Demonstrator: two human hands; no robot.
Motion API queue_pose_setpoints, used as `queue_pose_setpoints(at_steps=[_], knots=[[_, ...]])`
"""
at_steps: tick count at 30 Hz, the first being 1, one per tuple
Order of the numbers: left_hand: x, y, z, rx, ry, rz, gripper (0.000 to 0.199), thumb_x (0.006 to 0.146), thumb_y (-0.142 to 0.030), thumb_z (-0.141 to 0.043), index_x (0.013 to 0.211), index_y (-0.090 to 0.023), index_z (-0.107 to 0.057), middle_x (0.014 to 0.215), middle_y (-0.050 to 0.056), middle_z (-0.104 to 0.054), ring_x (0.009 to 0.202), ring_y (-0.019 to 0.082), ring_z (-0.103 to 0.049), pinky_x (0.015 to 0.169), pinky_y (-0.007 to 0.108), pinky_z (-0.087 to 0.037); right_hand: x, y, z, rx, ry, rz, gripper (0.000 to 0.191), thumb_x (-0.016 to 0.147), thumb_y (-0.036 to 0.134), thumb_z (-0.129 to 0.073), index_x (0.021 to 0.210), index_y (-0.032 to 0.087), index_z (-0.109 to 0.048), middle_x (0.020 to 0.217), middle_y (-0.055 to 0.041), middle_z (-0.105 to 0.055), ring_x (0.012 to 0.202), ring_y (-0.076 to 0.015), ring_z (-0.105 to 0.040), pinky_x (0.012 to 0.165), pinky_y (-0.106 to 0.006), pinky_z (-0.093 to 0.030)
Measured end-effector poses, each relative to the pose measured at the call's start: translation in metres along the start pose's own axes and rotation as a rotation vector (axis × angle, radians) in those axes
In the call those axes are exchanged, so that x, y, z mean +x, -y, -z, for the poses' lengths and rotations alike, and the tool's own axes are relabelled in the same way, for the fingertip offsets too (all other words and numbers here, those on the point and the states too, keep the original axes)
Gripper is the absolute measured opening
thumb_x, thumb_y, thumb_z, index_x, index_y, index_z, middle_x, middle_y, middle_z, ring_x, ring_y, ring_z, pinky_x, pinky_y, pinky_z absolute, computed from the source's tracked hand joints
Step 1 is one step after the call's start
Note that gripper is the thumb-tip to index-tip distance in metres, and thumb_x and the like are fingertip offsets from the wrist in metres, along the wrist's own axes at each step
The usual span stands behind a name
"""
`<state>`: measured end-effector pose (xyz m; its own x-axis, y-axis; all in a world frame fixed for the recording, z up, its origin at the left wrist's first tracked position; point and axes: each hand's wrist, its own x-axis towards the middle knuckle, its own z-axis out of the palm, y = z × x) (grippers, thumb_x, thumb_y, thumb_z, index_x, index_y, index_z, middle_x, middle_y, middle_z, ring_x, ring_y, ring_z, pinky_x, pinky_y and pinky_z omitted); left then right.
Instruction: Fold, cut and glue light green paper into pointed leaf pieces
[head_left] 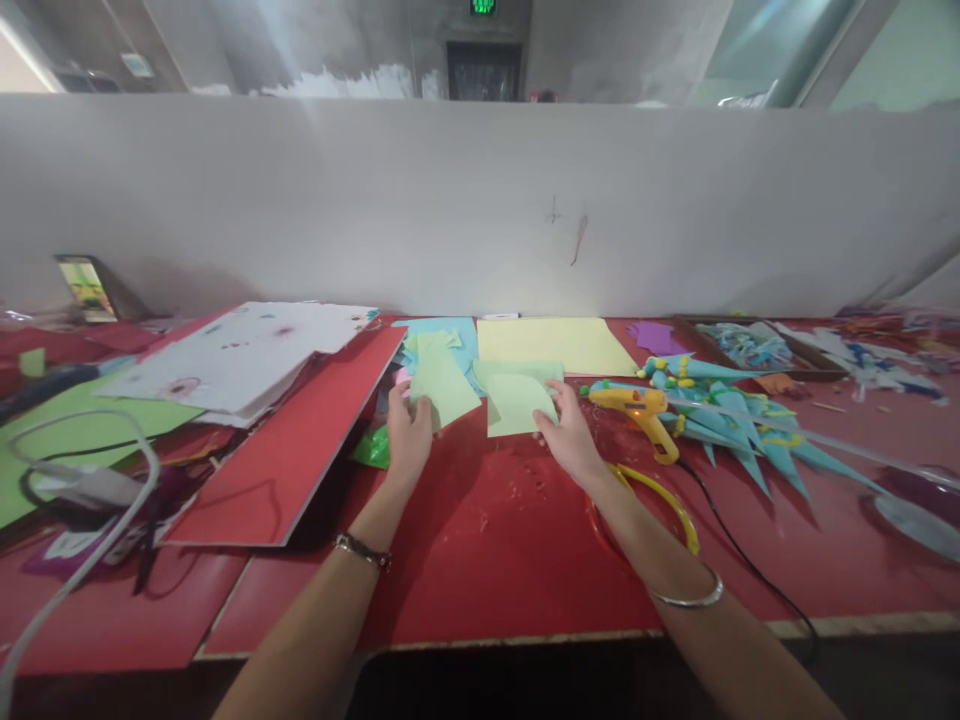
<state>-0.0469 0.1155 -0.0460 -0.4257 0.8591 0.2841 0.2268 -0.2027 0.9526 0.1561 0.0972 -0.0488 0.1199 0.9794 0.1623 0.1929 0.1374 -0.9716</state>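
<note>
My left hand pinches a pale green paper piece by its left edge. Across a narrow gap, my right hand grips a second pale green sheet at its right side. Both papers are held above the red table. Behind them lie blue paper and a large pale yellow sheet. A yellow hot glue gun rests just right of my right hand, and a yellow ring lies partly under my right forearm.
Blue paper cones with yellow trim are heaped at the right, before a tray of scraps. On the left, a red board and white drawn-on sheets are stacked. The glue gun's black cord runs over the front edge.
</note>
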Motion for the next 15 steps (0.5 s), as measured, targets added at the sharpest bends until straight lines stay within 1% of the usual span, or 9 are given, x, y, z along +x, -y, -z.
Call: queue_pose_setpoints(at_steps=[2, 5, 8, 10, 12, 14, 15], knots=[[-0.001, -0.001, 0.0, 0.021, 0.029, -0.039, 0.036, 0.074, -0.023, -0.048, 0.11, -0.018, -0.045, 0.068, -0.004, -0.051, 0.052, 0.009, -0.046, 0.052, 0.021, -0.039, 0.0, -0.003, 0.0, -0.065, 0.028, 0.06, 0.043, 0.072, 0.023, -0.047, 0.114, 0.022, -0.037, 0.097, -0.0044, -0.052, 0.053, -0.009, -0.051, 0.054, -0.028, -0.047], [-0.004, -0.005, 0.002, 0.083, 0.078, -0.075, 0.041, 0.077, -0.023, -0.046, 0.117, -0.018, -0.042, 0.069, -0.003, -0.052, 0.055, 0.009, -0.047, 0.055, 0.022, -0.04, -0.002, -0.004, -0.001, -0.259, 0.041, 0.184, 0.039, 0.072, 0.022, -0.05, 0.111, 0.02, -0.045, 0.098, -0.0064, -0.051, 0.066, -0.0131, -0.053, 0.069, -0.034, -0.048], [-0.006, -0.009, 0.003, 0.116, 0.142, -0.103, 0.041, 0.079, -0.02, -0.041, 0.12, -0.02, -0.043, 0.078, 0.0, -0.058, 0.06, 0.01, -0.05, 0.061, 0.024, -0.042, -0.004, -0.001, -0.001, -0.425, 0.025, 0.267, 0.035, 0.073, 0.024, -0.05, 0.108, 0.02, -0.049, 0.099, -0.0072, -0.047, 0.07, -0.0148, -0.052, 0.075, -0.037, -0.046], [-0.007, -0.011, 0.003, 0.118, 0.194, -0.129, 0.037, 0.079, -0.018, -0.037, 0.113, -0.02, -0.051, 0.092, 0.003, -0.062, 0.073, 0.012, -0.055, 0.072, 0.027, -0.044, -0.005, 0.002, 0.0, -0.474, 0.005, 0.335, 0.035, 0.074, 0.024, -0.05, 0.109, 0.02, -0.048, 0.099, -0.0073, -0.046, 0.069, -0.0147, -0.051, 0.073, -0.036, -0.046], [-0.008, -0.014, 0.003, 0.115, 0.265, -0.134, 0.034, 0.079, -0.017, -0.034, 0.103, -0.018, -0.058, 0.102, 0.004, -0.063, 0.091, 0.015, -0.056, 0.084, 0.031, -0.042, -0.007, 0.007, 0.001, -0.507, 0.014, 0.413, 0.038, 0.074, 0.023, -0.051, 0.112, 0.019, -0.046, 0.1, -0.0079, -0.045, 0.069, -0.0151, -0.051, 0.071, -0.034, -0.046], [-0.012, -0.019, 0.001, 0.101, 0.368, -0.121, 0.035, 0.078, -0.017, -0.033, 0.099, -0.017, -0.061, 0.108, 0.005, -0.063, 0.104, 0.017, -0.053, 0.092, 0.034, -0.038, -0.009, 0.012, 0.002, -0.539, 0.074, 0.485, 0.042, 0.075, 0.023, -0.052, 0.116, 0.019, -0.043, 0.102, -0.0086, -0.044, 0.072, -0.0159, -0.051, 0.073, -0.034, -0.046], [-0.014, -0.022, 0.001, 0.091, 0.429, -0.111, 0.037, 0.077, -0.017, -0.034, 0.101, -0.017, -0.061, 0.111, 0.005, -0.062, 0.108, 0.017, -0.052, 0.095, 0.035, -0.036, -0.01, 0.014, 0.002, -0.56, 0.108, 0.519, 0.043, 0.076, 0.024, -0.053, 0.118, 0.02, -0.042, 0.103, -0.0087, -0.044, 0.075, -0.0164, -0.052, 0.073, -0.033, -0.046]])
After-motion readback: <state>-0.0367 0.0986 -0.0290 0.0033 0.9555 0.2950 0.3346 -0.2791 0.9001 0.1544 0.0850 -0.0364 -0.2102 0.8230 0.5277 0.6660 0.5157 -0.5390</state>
